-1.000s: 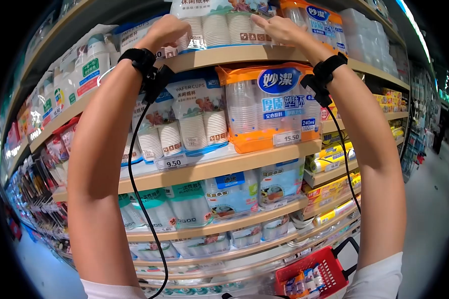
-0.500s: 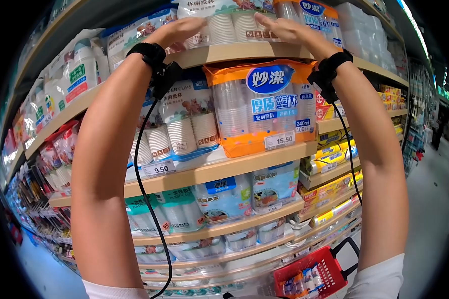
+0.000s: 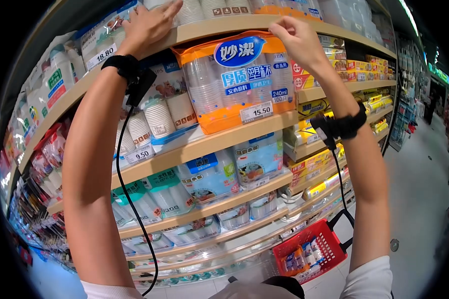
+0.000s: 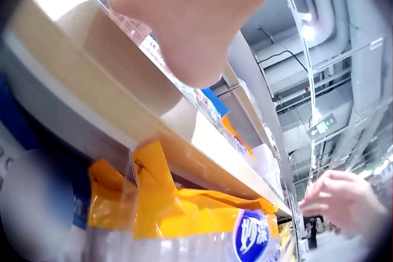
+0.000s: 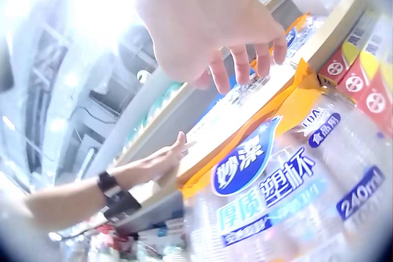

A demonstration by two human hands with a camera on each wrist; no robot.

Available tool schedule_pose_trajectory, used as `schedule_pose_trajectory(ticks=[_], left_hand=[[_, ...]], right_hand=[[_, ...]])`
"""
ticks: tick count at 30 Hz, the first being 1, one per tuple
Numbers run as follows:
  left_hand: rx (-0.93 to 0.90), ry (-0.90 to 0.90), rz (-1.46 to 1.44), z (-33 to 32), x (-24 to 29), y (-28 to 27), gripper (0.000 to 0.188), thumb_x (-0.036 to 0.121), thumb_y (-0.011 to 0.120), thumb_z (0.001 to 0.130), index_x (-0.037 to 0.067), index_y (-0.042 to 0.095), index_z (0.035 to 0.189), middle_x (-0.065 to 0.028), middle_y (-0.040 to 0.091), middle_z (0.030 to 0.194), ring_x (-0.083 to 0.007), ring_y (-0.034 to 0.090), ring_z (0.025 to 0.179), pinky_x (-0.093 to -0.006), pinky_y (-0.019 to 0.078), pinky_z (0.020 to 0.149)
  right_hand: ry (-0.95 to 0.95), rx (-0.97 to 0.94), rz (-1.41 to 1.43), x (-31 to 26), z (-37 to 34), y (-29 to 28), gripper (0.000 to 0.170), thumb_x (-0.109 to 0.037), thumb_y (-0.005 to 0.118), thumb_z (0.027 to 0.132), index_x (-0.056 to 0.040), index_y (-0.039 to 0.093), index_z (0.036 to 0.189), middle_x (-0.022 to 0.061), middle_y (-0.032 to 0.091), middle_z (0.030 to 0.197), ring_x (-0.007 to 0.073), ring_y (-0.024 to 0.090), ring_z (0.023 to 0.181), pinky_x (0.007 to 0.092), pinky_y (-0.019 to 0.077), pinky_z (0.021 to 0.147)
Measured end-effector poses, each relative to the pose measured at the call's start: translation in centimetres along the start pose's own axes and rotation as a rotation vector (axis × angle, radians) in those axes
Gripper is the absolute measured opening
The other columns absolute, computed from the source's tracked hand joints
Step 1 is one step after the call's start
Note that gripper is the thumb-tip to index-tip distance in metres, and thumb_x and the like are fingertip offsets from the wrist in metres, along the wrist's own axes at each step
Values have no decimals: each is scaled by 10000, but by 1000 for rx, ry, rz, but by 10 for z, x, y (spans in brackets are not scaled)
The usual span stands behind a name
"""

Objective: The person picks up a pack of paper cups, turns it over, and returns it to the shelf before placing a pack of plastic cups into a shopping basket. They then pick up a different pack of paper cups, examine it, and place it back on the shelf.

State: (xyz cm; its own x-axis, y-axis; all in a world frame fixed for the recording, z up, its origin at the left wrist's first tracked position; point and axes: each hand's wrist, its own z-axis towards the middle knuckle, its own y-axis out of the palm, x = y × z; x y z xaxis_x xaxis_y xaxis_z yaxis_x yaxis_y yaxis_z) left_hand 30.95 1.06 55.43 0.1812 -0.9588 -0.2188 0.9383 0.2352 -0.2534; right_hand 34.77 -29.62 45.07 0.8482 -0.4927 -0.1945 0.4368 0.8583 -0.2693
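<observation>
Bagged cups: (image 3: 60,70) ten o'clock in the head view, with a green label on the front.
18.80 tag: (image 3: 101,56) also towards ten o'clock, on the shelf edge.
9.50 tag: (image 3: 139,154) nine o'clock, below the paper cup packs (image 3: 172,102).
Left hand: (image 3: 149,30) eleven o'clock, raised to the upper shelf (image 3: 219,26), its fingers extended and grasping nothing; a black strap circles the wrist. Whether it touches anything, I cannot tell.
Upper cup pack: (image 3: 190,12) just past twelve on the eleven o'clock side, on the upper shelf right beside the left fingertips; its top is cut off by the frame.
Orange cup pack: (image 3: 237,82) twelve o'clock, resting on the lower shelf (image 3: 209,146) under the upper one, with clear cups inside, a "240ml" mark and a 15.50 tag (image 3: 257,113) before its bottom edge.
Blue packs: (image 3: 258,159) one shelf down, at six o'clock from the orange cup pack.
Right hand: (image 3: 299,44) one o'clock, near the orange cup pack's upper corner, fingers loosely bent around nothing.
Red basket: (image 3: 336,244) five o'clock, on the floor, holding small packets (image 3: 295,260).
Yellow boxes: (image 3: 371,67) two o'clock, stacked on a side shelf.
</observation>
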Motion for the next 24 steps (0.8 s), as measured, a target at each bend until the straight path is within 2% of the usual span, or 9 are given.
schedule_pose_trajectory(ticks=[5,8,10,14,15,18,20,22,24], left_hand=[[588,316,-536,-63,36,-21,349,383,557,919,158,687,1151,-155,602,1114,-293,515,1098,-417,383,964],[436,227,-882,-147,85,-40,220,231,612,854,111,712,1009,-84,627,969,-259,547,930,-373,391,852],[284,123,-899,-207,115,-42,199,157,618,820,93,703,988,-85,622,957,-246,551,923,-344,371,840],[-152,-163,-1141,-334,167,-22,221,125,629,811,69,679,1019,-106,618,1001,-265,563,952,-364,387,870],[-218,-170,-1134,-368,178,-19,234,92,635,809,54,676,1035,-105,625,1009,-244,572,924,-343,424,845],[-477,-257,-1179,-475,202,-26,277,71,653,806,50,667,1082,-106,634,1033,-218,590,875,-316,468,804],[-676,-376,-1265,-541,204,-45,275,91,653,819,65,661,1093,-99,642,1021,-218,600,887,-311,456,768],[-862,-506,-1344,-579,203,-63,273,108,661,831,76,662,1101,-76,653,1021,-183,601,866,-288,442,736],[-1047,-640,-1377,-614,188,-89,269,122,676,842,80,669,1108,-36,667,1030,-112,593,813,-247,426,709]], right_hand=[[235,-538,440,-8,-150,-26,275,-220,497,988,17,634,1013,44,645,874,117,606,823,265,485,736],[491,-736,550,9,-263,-13,261,-229,526,982,-4,631,1064,52,648,849,119,598,784,280,487,699],[445,-844,478,17,-333,-4,283,-263,563,963,-9,634,1065,65,647,840,136,592,781,290,482,689],[861,-963,455,32,-501,18,280,-281,547,950,-19,630,999,123,659,846,240,604,757,345,488,722],[681,-854,415,35,-559,24,266,-248,529,949,-6,628,997,131,667,849,260,604,742,355,488,708],[1226,-1063,377,-3,-640,13,246,-189,506,929,1,652,983,126,666,790,235,648,760,363,504,683],[1050,-1143,180,5,-758,14,292,-243,513,909,11,642,976,149,688,832,246,695,765,378,528,630],[559,-1208,74,-19,-792,-10,291,-231,517,907,10,659,990,126,703,872,215,689,706,366,525,567],[1230,-1194,178,-58,-828,-31,284,-219,521,909,1,654,1031,138,698,907,243,689,718,376,543,587]])
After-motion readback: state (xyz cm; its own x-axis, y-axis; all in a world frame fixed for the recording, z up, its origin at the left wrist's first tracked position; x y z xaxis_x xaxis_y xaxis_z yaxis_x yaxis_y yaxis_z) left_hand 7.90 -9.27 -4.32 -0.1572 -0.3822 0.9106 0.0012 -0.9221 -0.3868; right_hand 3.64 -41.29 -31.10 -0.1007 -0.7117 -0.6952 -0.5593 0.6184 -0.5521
